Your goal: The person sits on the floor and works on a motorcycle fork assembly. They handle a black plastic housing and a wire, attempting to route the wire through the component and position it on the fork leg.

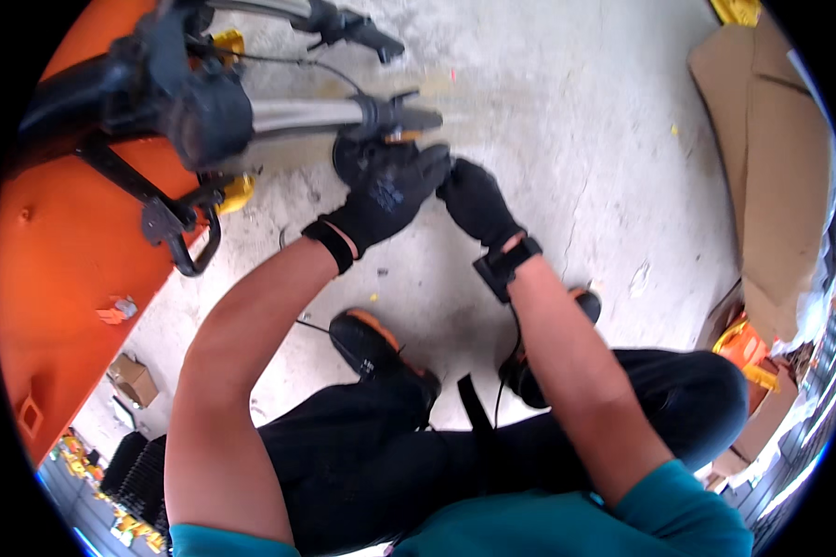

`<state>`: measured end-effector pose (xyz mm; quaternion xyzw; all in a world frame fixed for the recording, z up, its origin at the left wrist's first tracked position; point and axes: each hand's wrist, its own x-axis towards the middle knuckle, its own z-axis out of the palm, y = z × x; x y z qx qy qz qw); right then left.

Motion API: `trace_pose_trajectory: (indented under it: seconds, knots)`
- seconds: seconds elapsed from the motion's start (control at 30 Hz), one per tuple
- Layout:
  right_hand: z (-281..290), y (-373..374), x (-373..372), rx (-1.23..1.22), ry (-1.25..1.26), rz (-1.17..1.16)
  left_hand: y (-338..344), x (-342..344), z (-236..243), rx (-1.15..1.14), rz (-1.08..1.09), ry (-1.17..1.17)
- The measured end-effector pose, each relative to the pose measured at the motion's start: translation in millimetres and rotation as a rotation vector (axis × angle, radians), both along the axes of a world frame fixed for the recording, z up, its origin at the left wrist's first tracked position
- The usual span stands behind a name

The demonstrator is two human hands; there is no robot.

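Two black gloves meet beside a silver bar

From the head camera, the left hand (385, 197) is in a black glove and lies over part of a round black part (347, 165). That round part is just under the black end (388, 116) of the near silver bar (299, 116). The left fingers point up and to the right, but I cannot tell if they grip anything. The right hand (478, 204), gloved in black too, has its fingers bent in. Its tips are right by the left fingertips, and I cannot tell if it holds something small.

A second silver bar (260, 7) sits farther away, and both bars come out of a blurry black frame (139, 88). Beside the frame is a big orange panel (79, 297). Under the hands is a gray floor (567, 111). Brown cardboard (780, 158) stands on the right, and a small cardboard box (134, 379) is at the lower left.
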<state>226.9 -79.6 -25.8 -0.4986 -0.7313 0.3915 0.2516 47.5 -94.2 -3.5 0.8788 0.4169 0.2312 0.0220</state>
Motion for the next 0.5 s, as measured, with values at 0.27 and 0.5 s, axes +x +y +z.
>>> trace_pose_trajectory:
  seconds: [0.27,0.5]
  knots:
    - [18.6,4.9,1.4,-0.446,0.072,-0.024,19.8,-6.2,14.5,-0.250,-0.062,0.136]
    - [24.1,3.3,3.9,-0.557,0.066,0.014,24.2,-14.1,-1.1,-0.190,-0.092,0.060]
